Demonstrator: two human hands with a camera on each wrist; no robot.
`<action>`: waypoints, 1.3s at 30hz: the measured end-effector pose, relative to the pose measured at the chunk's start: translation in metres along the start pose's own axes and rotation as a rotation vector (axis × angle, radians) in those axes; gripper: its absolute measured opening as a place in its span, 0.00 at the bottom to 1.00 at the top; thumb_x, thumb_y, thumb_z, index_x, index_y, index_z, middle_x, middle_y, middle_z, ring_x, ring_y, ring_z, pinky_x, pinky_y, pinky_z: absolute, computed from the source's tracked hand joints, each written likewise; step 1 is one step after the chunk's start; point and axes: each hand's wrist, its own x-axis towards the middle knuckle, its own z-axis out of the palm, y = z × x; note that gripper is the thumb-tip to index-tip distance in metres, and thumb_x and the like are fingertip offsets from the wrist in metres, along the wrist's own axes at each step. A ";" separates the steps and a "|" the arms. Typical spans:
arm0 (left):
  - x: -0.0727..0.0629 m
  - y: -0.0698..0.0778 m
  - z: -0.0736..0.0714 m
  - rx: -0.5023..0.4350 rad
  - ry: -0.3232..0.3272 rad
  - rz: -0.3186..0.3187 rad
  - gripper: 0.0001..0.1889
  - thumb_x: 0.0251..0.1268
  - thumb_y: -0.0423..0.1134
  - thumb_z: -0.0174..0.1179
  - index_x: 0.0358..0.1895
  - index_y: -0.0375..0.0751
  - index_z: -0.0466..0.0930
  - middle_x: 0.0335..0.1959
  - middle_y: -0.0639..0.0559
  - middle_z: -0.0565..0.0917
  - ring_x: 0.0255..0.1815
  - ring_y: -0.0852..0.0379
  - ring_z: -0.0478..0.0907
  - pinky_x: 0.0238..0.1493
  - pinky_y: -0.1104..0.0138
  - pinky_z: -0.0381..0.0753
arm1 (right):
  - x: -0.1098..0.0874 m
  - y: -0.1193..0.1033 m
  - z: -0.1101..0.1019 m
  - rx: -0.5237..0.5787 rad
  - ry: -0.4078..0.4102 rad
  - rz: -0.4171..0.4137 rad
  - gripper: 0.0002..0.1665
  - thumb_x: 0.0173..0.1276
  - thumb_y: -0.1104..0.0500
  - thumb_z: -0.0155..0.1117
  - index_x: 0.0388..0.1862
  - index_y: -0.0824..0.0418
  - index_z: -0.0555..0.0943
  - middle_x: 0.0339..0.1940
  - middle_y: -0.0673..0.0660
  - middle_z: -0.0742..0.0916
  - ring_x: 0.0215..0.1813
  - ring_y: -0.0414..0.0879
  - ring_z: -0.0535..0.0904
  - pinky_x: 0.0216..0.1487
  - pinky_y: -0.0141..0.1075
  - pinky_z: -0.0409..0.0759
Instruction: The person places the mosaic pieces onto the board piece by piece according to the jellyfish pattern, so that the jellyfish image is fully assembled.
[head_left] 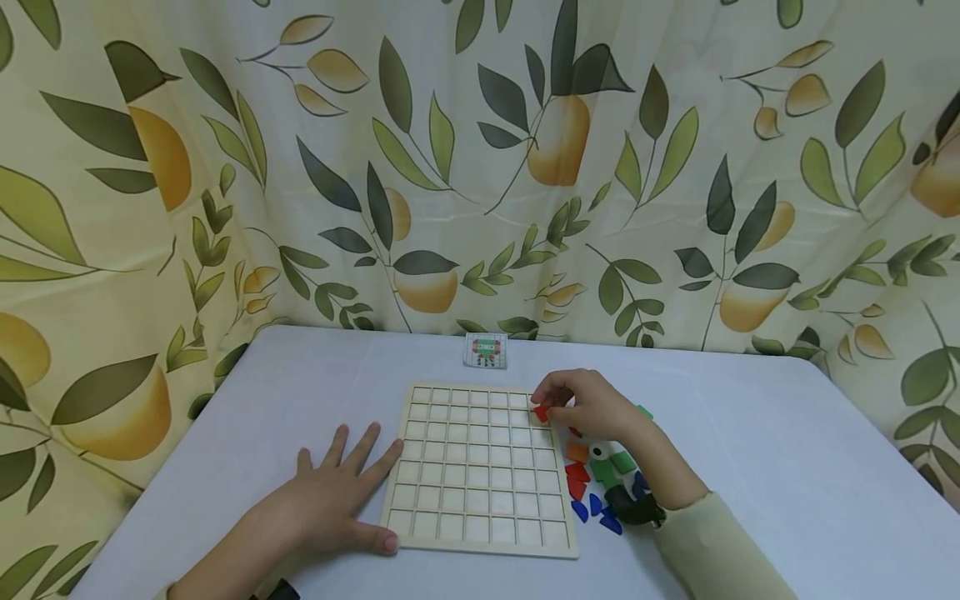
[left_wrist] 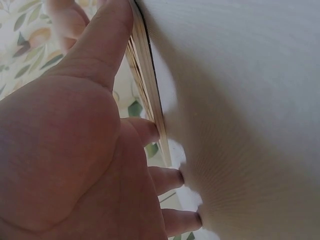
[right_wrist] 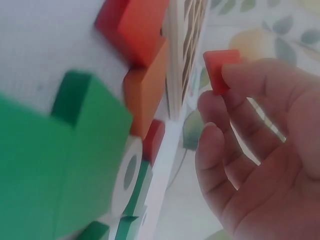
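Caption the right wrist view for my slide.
Right hand pinches a small red block near a pale wooden grid board.

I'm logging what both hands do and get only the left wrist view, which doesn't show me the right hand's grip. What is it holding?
Observer: The right hand pinches a small red piece between its thumb and fingers.
Operator: Where is that relative to the gridded board?
Observer: In the head view, it is at the board's far right corner; I can't tell whether the piece touches the board.
Operator: And what lies on the table outside the board?
Observer: Loose pieces in red, orange, green, blue and other colours lie to its right, partly hidden by the right arm.
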 end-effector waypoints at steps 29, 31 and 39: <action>-0.002 0.002 -0.001 -0.002 0.007 0.010 0.63 0.37 0.83 0.59 0.81 0.59 0.50 0.82 0.40 0.45 0.78 0.23 0.39 0.58 0.19 0.43 | 0.004 -0.021 0.011 0.033 -0.076 0.101 0.09 0.64 0.66 0.70 0.40 0.52 0.85 0.34 0.49 0.83 0.39 0.47 0.76 0.41 0.38 0.79; -0.002 0.002 0.000 0.000 0.007 0.008 0.63 0.37 0.83 0.59 0.81 0.59 0.50 0.82 0.40 0.45 0.78 0.23 0.39 0.58 0.19 0.43 | 0.004 -0.020 0.012 0.014 -0.067 0.094 0.09 0.64 0.66 0.70 0.39 0.52 0.84 0.33 0.49 0.83 0.38 0.47 0.76 0.41 0.38 0.79; -0.002 0.001 0.001 0.000 0.014 0.001 0.64 0.36 0.82 0.60 0.81 0.58 0.51 0.82 0.40 0.46 0.78 0.23 0.40 0.57 0.19 0.43 | 0.006 -0.021 0.014 -0.036 -0.019 0.131 0.08 0.64 0.64 0.71 0.39 0.52 0.84 0.31 0.48 0.83 0.37 0.45 0.76 0.40 0.36 0.78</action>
